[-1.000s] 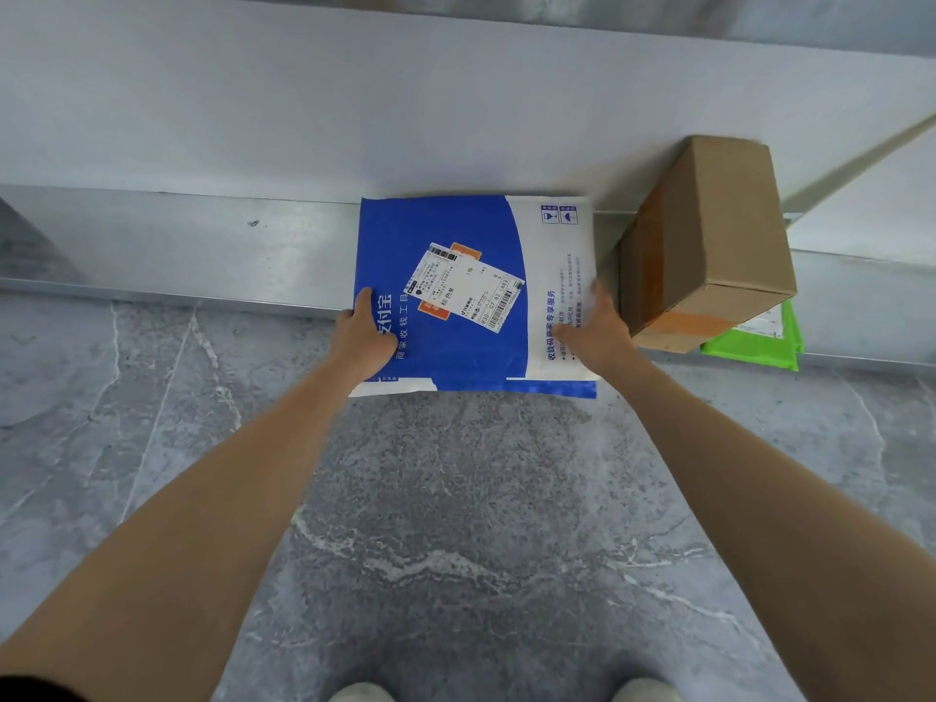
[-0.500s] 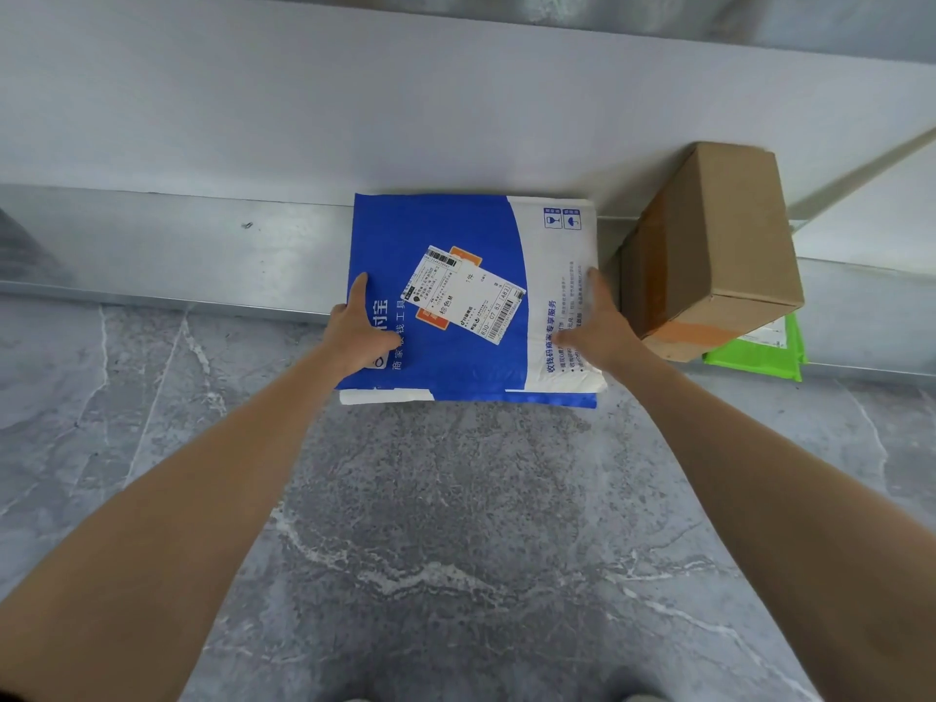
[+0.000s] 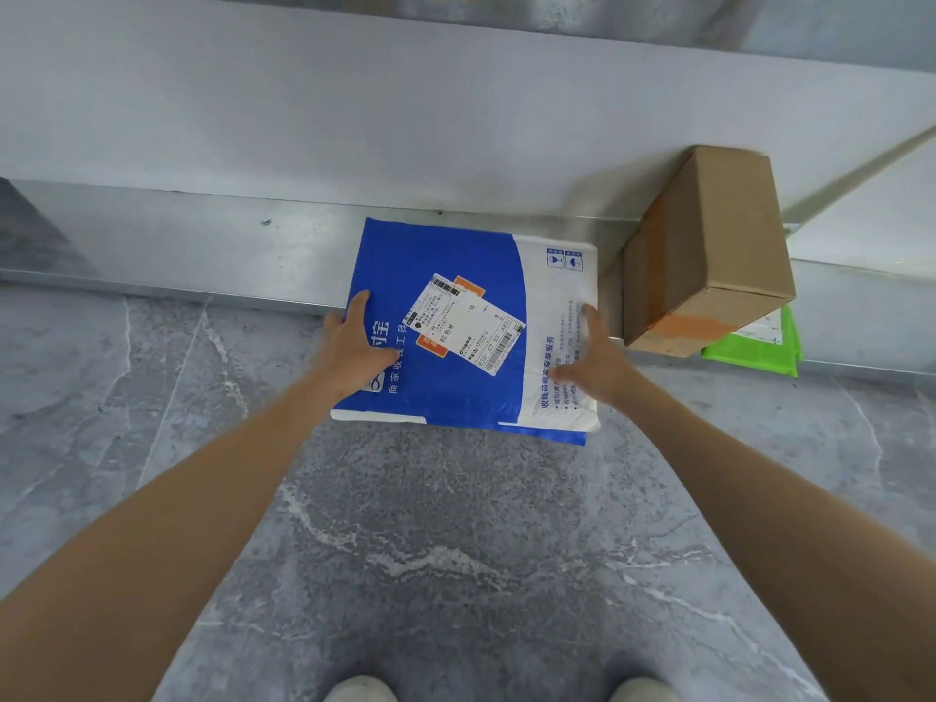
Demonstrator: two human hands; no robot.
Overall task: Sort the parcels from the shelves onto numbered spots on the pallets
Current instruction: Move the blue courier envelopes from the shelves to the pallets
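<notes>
A flat blue and white mailer parcel (image 3: 456,397) with a white shipping label lies on the low metal shelf (image 3: 177,245), its near edge sticking out past the shelf lip over the floor. My left hand (image 3: 354,347) grips its left edge, thumb on top of the blue part. On the white right side, my right hand (image 3: 592,367) holds the parcel with thumb and forefinger on top. The other fingers of both hands are hidden under it.
A brown cardboard box (image 3: 709,235) stands tilted just right of the parcel, on top of a green mailer (image 3: 754,352). A white shelf board runs above. Grey marble floor (image 3: 456,549) lies below, with my shoe tips (image 3: 359,689) at the bottom edge.
The parcel has slid toward me over the shelf lip and turned slightly clockwise. Both hands moved with it, my right thumb and forefinger now further onto the white part.
</notes>
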